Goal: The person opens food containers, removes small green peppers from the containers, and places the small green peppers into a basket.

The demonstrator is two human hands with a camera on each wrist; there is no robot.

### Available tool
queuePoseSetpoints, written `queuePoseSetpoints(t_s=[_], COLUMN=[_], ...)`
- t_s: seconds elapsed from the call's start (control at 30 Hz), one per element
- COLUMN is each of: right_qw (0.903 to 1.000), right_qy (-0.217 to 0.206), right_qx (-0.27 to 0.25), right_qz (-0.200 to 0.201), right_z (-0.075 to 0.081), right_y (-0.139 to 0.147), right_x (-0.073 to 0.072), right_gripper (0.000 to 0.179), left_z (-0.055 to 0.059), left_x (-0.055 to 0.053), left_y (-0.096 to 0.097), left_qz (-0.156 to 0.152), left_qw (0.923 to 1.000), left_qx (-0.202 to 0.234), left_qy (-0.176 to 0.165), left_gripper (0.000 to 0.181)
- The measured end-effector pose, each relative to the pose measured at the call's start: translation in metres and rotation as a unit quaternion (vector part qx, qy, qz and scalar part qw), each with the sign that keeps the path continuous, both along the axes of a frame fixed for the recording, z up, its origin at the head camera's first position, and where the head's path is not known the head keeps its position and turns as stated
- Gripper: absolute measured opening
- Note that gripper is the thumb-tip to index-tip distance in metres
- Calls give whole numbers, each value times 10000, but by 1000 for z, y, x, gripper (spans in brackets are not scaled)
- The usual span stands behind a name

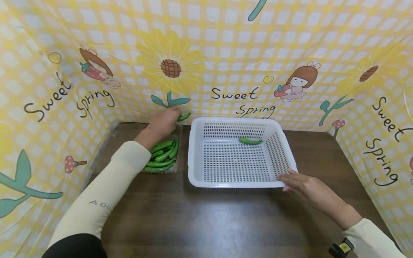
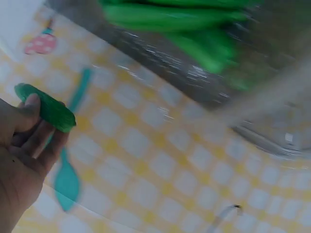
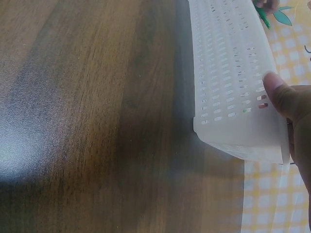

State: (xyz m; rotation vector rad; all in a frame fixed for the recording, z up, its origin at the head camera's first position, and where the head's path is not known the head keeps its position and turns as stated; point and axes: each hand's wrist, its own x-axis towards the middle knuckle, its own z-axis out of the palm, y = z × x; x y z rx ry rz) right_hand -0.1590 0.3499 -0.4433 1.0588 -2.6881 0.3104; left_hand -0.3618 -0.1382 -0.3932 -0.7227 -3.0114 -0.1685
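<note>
My left hand [image 1: 163, 122] pinches a green chili pepper [image 2: 47, 109] between thumb and fingers, up at the back by the cloth wall. Beneath that forearm sits a clear plastic tray [image 1: 177, 165] holding several green peppers [image 1: 162, 154], partly hidden by the wrist and sleeve. To its right stands a white perforated basket [image 1: 242, 184]. One green pepper [image 1: 250, 141] lies inside it, towards the back. At the basket's front right corner my right hand [image 1: 306, 188] grips the rim, with the thumb [image 3: 274, 82] on the outer wall and the fingers over the inside.
All of this stands on a dark wooden table [image 1: 206, 218]. A yellow checked cloth [image 1: 232, 53] with printed flowers and lettering rises behind it and along both sides.
</note>
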Motion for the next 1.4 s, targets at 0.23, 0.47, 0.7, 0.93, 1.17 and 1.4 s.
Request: queuePoseSetpoints(t_s=[0.23,0.47,0.7,0.93,1.17,1.4], right_qw=[10000,9997,9999,9999,10000,9999], right_qy=[44,147,107,77,22,-70], right_qx=[-49,-150,-62,-74,-65,-82], right_qz=[45,95,19,-50,-47,-55], right_z=[-2,-3,-3,-2,0,-2], right_y=[0,2,4,6,3,2], right_x=[-1,-2,-1,1,-2,-4], right_gripper=[40,39,39,40,40,39], left_z=[3,7,6,-7,-20,-36], left_x=[-2,-3,0,6,10,17], left_y=[55,113,173,224,257,264], left_qz=[-434,-727,-1152,-1588,-1588,-1096], left_qw=[9976,9957,9909,9864,9861,9813], left_qx=[3,-456,-665,-418,-176,489], left_qy=[533,335,186,-28,-462,-1504], left_gripper=[19,26,31,26,18,17])
